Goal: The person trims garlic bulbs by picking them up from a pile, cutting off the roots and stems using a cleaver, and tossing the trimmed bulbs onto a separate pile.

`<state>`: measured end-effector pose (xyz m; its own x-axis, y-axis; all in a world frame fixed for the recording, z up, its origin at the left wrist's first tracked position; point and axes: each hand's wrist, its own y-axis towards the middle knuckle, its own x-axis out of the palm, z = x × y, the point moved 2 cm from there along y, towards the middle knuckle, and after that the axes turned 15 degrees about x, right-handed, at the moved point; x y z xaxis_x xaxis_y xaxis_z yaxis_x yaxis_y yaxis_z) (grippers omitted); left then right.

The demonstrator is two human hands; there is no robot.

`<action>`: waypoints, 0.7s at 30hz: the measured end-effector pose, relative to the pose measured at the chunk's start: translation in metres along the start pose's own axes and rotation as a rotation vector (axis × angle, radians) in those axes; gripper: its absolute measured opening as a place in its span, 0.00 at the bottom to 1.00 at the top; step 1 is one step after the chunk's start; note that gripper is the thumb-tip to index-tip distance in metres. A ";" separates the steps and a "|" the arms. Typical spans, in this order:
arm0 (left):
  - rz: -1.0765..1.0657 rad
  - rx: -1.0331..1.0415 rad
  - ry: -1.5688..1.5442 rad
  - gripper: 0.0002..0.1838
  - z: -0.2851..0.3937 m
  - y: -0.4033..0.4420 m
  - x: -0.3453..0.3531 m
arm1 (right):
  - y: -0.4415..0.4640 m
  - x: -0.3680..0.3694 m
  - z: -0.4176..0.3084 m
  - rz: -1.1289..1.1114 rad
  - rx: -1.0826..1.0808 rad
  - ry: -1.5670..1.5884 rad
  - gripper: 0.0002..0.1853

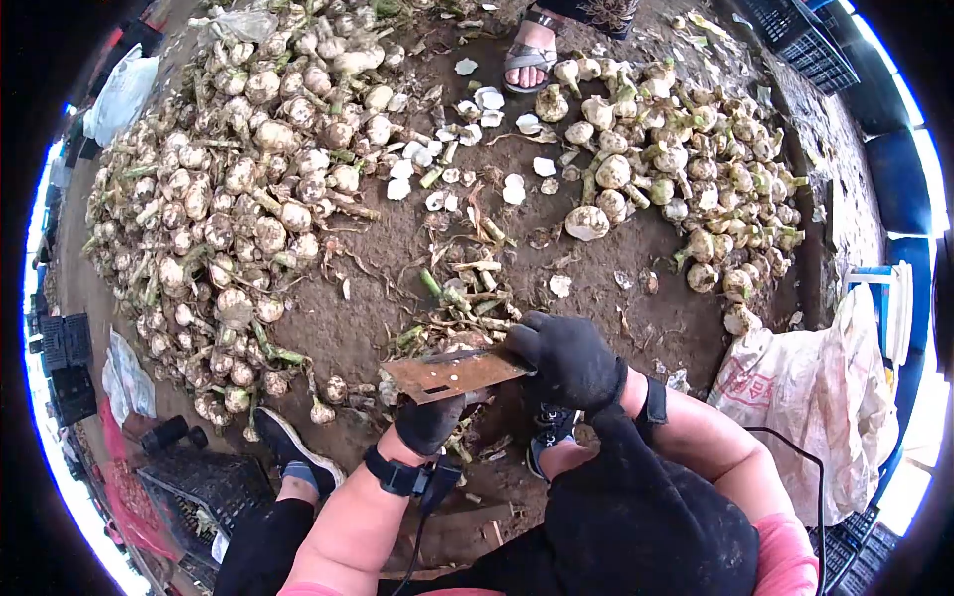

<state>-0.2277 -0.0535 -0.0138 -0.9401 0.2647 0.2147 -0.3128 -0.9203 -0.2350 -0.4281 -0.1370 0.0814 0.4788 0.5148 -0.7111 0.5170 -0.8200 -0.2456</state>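
Note:
My right hand (571,363), in a black glove, is closed around the right end of a flat, rusty cleaver (457,374) with a rectangular slot in its blade. The blade lies roughly level and points left. Just under it is my left hand (429,424), also black-gloved and curled, with its fingers mostly hidden by the blade. What it grips cannot be made out. Cut stems and trimmings (467,298) lie on the soil just beyond the blade.
A large heap of soil-stained pale bulbs (238,179) spreads at left, a smaller bulb pile (696,169) at right. White cut slices (422,154) lie between them. Another person's sandalled foot (530,60) stands at the top. A white sack (810,397) and black crate (204,492) flank me.

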 end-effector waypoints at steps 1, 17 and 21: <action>0.088 -0.126 -0.177 0.19 0.012 -0.004 0.002 | 0.000 0.001 0.001 0.003 -0.015 0.037 0.17; -0.194 0.162 0.281 0.28 0.060 0.025 0.010 | -0.016 0.013 0.036 -0.062 0.520 1.044 0.11; -0.095 0.365 0.457 0.31 0.045 0.036 0.023 | -0.002 0.012 0.017 0.013 0.235 0.859 0.12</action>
<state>-0.2548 -0.0937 0.0258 -0.8986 0.3733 -0.2307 -0.4077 -0.9046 0.1241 -0.4352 -0.1333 0.0625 0.8993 0.4374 0.0015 0.3941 -0.8086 -0.4369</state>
